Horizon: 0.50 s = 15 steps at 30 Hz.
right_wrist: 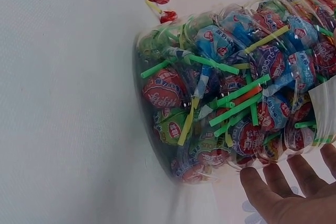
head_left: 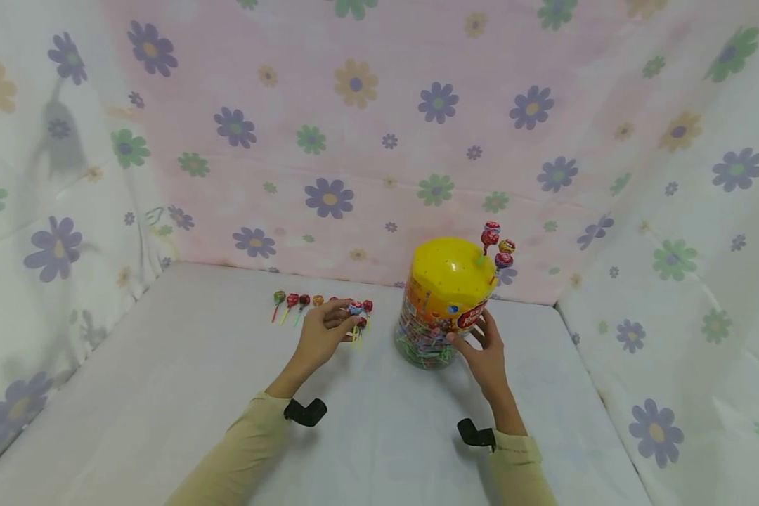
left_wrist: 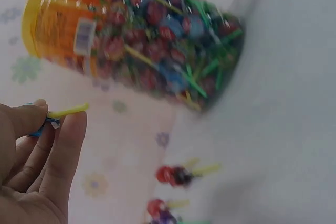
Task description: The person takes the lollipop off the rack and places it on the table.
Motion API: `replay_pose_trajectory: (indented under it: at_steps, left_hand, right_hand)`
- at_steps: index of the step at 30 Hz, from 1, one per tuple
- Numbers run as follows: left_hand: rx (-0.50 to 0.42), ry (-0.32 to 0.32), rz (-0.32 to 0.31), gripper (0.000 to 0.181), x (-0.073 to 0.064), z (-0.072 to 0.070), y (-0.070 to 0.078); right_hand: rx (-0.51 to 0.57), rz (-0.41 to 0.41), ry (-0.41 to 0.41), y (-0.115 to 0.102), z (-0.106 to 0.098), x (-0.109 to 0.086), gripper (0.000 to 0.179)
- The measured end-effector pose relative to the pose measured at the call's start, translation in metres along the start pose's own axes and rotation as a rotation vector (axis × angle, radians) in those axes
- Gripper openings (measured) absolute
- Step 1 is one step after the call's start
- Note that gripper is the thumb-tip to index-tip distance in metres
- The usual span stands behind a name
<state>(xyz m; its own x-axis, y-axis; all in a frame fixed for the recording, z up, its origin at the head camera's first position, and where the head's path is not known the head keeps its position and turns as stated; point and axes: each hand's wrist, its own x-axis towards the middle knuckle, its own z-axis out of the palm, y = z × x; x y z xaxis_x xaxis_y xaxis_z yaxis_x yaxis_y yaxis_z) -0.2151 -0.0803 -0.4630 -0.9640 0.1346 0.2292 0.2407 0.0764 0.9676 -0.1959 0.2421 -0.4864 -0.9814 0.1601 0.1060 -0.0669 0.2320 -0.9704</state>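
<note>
Your left grip (head_left: 321, 334) pinches a blue lollipop (head_left: 355, 308), your right grip (head_left: 488, 357) holds the jar (head_left: 425, 339); a loose pinch could drop one, a hard push topple the other

One desk (head_left: 367, 436), one jar (head_left: 425, 344), one yellow lid (head_left: 449, 261). Lollipops: four standing at the lid's 2 o'clock (head_left: 504, 261); one blue lollipop (head_left: 355, 307) in the left grip (head_left: 322, 339); four lying at that grip's 10 o'clock (head_left: 292, 300); at least two at its 2 o'clock (head_left: 368, 306); those inside the jar overlap beyond counting. Two grips, two black wrist devices (head_left: 306, 412), two sleeves (head_left: 234, 450).
</note>
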Motion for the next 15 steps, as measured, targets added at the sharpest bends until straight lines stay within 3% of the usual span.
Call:
replay_pose_trajectory:
  at_steps: [8, 15]
  left_hand:
    - [0.049, 0.082, -0.093, 0.043, 0.004, -0.034, -0.039]
    - [0.130, 0.161, -0.168, 0.034, 0.011, -0.045, -0.066]
  right_hand:
    - [0.011, 0.024, -0.016, -0.003, -0.002, -0.001, 0.089]
    - [0.024, 0.047, -0.038, -0.027, -0.001, -0.011, 0.088]
